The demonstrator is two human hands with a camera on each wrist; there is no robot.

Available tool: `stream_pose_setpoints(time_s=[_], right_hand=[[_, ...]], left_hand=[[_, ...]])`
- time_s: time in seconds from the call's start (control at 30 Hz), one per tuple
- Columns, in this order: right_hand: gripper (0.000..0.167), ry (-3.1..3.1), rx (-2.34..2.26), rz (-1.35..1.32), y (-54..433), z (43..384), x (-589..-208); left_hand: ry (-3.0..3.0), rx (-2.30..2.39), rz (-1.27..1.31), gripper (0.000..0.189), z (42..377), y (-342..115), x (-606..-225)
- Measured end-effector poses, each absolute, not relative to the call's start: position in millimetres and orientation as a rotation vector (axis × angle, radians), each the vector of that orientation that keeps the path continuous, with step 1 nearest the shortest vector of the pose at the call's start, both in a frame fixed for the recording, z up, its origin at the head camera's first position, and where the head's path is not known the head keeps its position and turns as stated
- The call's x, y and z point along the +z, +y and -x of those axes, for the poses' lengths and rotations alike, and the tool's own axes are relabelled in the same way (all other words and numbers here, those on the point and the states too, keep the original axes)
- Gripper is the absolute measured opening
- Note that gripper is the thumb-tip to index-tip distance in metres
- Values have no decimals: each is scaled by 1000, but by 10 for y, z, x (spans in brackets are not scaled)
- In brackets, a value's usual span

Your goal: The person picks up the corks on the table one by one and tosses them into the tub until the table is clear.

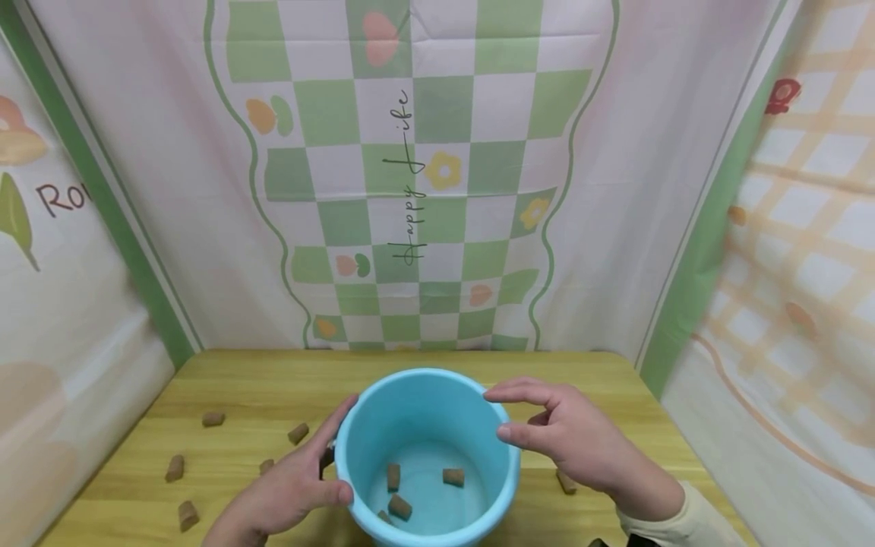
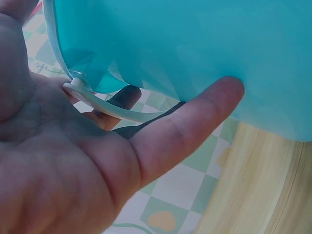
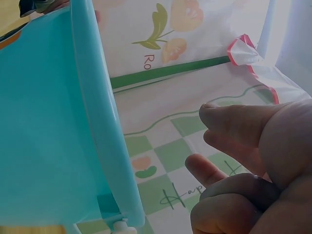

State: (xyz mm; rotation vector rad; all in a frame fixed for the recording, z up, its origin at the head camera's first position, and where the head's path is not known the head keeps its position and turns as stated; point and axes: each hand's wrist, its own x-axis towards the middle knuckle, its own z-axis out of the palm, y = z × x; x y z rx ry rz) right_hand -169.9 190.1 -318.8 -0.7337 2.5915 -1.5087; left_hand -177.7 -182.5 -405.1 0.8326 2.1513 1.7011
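Note:
A light blue bucket [image 1: 509,486] stands at the table's near middle. Several short brown corks, one of them a cork [image 1: 453,477] at the right, lie on its floor. My left hand [image 1: 294,486] rests against the bucket's outer left side, thumb towards the front and fingers further back. In the left wrist view one straight finger [image 2: 190,129] touches the wall beside the pale handle [image 2: 107,107]. My right hand [image 1: 574,433] hovers by the right rim with fingers spread and holds nothing. A gap separates it from the bucket in the right wrist view.
Several corks lie left of the bucket on the wooden table [image 1: 273,372], including a cork [image 1: 213,418] towards the back. Another cork [image 1: 566,482] sits under the right forearm. Behind the table hangs a green-checked cloth [image 1: 444,220], with patterned cloths at both sides.

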Motion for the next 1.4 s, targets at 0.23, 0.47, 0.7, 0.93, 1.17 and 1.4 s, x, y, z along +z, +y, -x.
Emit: stream_pose_setpoints(time_s=[0.23,0.47,0.7,0.93,1.17,1.4], right_hand=[[36,2644,-1493,761,1930,1701,-3222],[36,2643,-1522,738,1991,1707,-3263],[42,2475,-1684,568,2251,1748,-3351],[40,2380,-1844,508,2621,1828,-3535],[42,2286,-1935,485,2931,1863,-3652],[46,2199,-1965,428,3244,1877,-3799]], left_hand=[[2160,1693,-822,92,1775,-1826,-4062],[2164,1692,-847,92,1772,-1828,-4071],[2154,1694,-874,93,1777,-1807,-4054],[2169,1691,-897,95,1769,-1807,-4050],[2188,1672,-864,95,1771,-1826,-4053],[2198,1673,-889,94,1769,-1821,-4050]])
